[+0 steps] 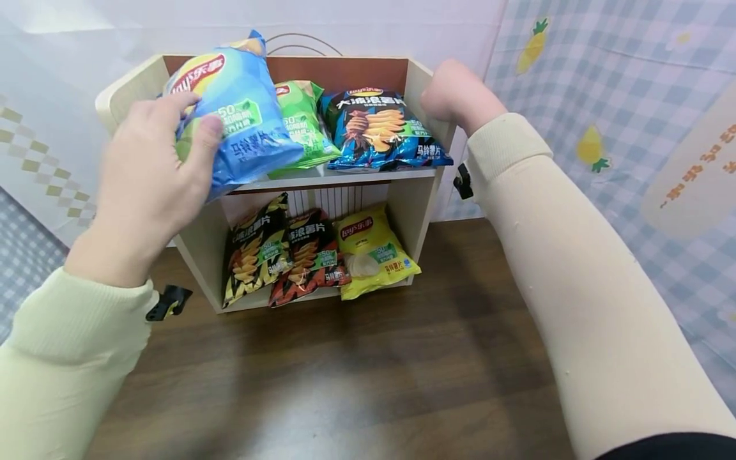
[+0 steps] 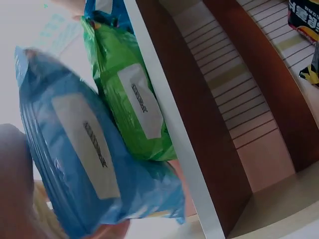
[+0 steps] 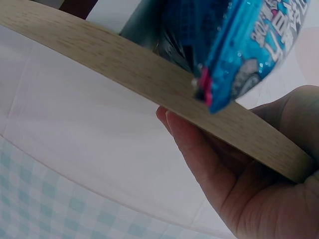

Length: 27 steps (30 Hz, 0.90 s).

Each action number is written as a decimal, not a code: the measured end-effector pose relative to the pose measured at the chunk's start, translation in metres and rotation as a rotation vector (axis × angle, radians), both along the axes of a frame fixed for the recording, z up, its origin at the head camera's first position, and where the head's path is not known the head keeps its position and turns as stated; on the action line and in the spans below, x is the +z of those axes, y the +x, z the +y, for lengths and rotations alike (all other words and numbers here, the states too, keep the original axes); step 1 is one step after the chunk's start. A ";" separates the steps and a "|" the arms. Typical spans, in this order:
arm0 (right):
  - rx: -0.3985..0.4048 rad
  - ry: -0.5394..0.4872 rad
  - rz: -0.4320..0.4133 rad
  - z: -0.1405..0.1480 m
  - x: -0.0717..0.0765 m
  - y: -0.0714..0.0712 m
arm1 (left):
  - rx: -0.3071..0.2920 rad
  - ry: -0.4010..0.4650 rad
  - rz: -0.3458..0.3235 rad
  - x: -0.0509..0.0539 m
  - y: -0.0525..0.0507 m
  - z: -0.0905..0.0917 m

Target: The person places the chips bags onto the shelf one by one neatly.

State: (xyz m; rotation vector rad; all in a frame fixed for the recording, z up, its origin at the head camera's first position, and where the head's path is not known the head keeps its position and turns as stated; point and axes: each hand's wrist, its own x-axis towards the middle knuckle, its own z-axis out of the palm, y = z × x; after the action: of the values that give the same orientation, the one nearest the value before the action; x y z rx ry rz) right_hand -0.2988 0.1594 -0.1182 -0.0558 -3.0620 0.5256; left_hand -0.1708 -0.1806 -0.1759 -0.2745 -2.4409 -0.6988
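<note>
My left hand (image 1: 152,169) grips a light blue bag of Lay's potato chips (image 1: 247,115), thumb across its front. The bag is tilted above the left end of the upper shelf (image 1: 345,179), and in the left wrist view its back (image 2: 60,149) shows. Beside it a green chip bag (image 1: 301,128) stands on that shelf, partly covered by the blue one. A dark blue chip bag (image 1: 379,128) leans at the right end. My right hand (image 1: 460,96) holds the top of the rack's right side panel (image 3: 124,62), fingers and thumb around its edge.
On the lower shelf lie a black-and-yellow chip bag (image 1: 259,249), a black-and-red one (image 1: 310,255) and a yellow one (image 1: 374,252). The wooden rack stands on a brown wood-grain surface (image 1: 322,383). A checked cloth (image 1: 621,96) hangs on the right.
</note>
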 end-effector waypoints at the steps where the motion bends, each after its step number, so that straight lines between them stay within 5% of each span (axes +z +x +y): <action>1: 0.001 0.003 0.000 0.000 0.000 0.000 | -0.015 -0.008 -0.026 -0.001 0.001 0.001; 4: 0.003 0.003 -0.001 0.001 0.000 0.000 | -0.016 -0.042 -0.109 -0.003 0.006 0.004; 8: -0.005 -0.010 -0.003 0.001 0.000 0.000 | 0.011 -0.062 -0.122 -0.006 0.009 0.008; 18: 0.003 -0.009 -0.001 -0.002 -0.002 -0.002 | -0.001 0.019 0.132 -0.020 0.004 -0.002; 27: -0.002 -0.032 -0.038 0.001 -0.014 -0.003 | 0.019 -0.005 0.063 -0.040 -0.006 -0.010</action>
State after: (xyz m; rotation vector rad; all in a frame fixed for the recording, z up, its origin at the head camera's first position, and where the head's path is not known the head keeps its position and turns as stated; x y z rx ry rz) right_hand -0.3023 0.1602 -0.1325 -0.0708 -3.0905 0.5806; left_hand -0.1764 -0.1911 -0.2155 -0.2709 -2.3828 -0.6664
